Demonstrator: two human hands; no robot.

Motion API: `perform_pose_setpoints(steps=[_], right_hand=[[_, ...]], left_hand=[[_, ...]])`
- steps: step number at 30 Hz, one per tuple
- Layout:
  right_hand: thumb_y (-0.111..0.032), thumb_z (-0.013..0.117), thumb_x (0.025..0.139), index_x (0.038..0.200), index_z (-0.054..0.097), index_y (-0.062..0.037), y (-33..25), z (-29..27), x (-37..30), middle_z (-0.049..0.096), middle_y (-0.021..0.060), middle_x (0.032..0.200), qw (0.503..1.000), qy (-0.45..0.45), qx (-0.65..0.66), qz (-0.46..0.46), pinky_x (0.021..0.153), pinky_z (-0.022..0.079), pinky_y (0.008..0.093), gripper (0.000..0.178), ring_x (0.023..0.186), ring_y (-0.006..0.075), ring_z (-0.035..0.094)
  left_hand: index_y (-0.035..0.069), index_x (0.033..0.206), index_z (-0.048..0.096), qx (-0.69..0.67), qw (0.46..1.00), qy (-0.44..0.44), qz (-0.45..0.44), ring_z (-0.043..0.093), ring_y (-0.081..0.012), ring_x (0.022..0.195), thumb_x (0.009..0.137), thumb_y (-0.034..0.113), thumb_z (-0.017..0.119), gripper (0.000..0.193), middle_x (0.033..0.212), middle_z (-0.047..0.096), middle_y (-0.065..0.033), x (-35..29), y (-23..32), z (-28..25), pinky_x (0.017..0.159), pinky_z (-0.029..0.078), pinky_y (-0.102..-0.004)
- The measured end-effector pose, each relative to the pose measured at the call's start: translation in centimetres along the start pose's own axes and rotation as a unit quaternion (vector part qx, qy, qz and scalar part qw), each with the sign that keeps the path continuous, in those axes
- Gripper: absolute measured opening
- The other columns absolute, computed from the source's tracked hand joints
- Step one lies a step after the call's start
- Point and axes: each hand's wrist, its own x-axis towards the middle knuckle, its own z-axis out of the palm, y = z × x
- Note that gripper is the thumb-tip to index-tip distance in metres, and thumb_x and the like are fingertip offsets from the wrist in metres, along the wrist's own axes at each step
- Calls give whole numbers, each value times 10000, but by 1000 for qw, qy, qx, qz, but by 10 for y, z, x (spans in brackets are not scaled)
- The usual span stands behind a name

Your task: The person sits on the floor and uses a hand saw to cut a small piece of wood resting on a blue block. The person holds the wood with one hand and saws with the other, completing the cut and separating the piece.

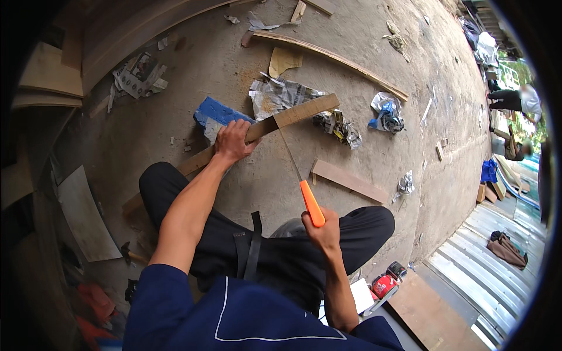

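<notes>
My left hand point(233, 141) is closed over a long wooden board point(307, 110), pressing it down where it crosses a blue-painted block point(215, 113). The board slants from beside my left knee up to the right, and its far end sticks out past the block. In my right hand point(325, 231) is the orange handle of a handsaw point(312, 202). Its thin blade runs up and away to the board's near edge, at a line where the wood's shade changes. How deep the blade sits in the wood cannot be made out.
Crumpled newspaper point(281, 96) lies beyond the board, and a paper ball point(386, 114) to its right. A short plank point(351, 181) rests near my right knee; a long strip point(331, 60) lies farther off. A hammer point(134, 254) is by my left hip. Distant people stand at right.
</notes>
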Motion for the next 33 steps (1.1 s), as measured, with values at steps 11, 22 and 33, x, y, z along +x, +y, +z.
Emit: perform_pose_setpoints(steps=[11,22,33], right_hand=[[-182,666,761,711,585,28,-8,9,42,565,219,617,997,15,-22,-66,572,467,394,231,568,373,598],[-157,640,768,721,587,25,-6,11,69,536,196,579,998,1,-22,-67,540,442,358,196,497,280,554],[-206,641,774,753,597,51,-29,4,89,551,244,610,998,-11,-48,-39,553,462,400,261,545,391,576]], left_hand=[[79,948,593,-12,1000,4,2,569,-264,860,752,422,742,422,868,558,-69,3,1,5,710,450,-411],[86,953,602,-16,999,33,2,576,-267,871,739,415,746,419,887,566,-64,6,-1,6,707,457,-412],[86,951,610,-24,999,31,3,577,-257,882,752,424,738,412,883,568,-58,9,7,4,720,460,-413]])
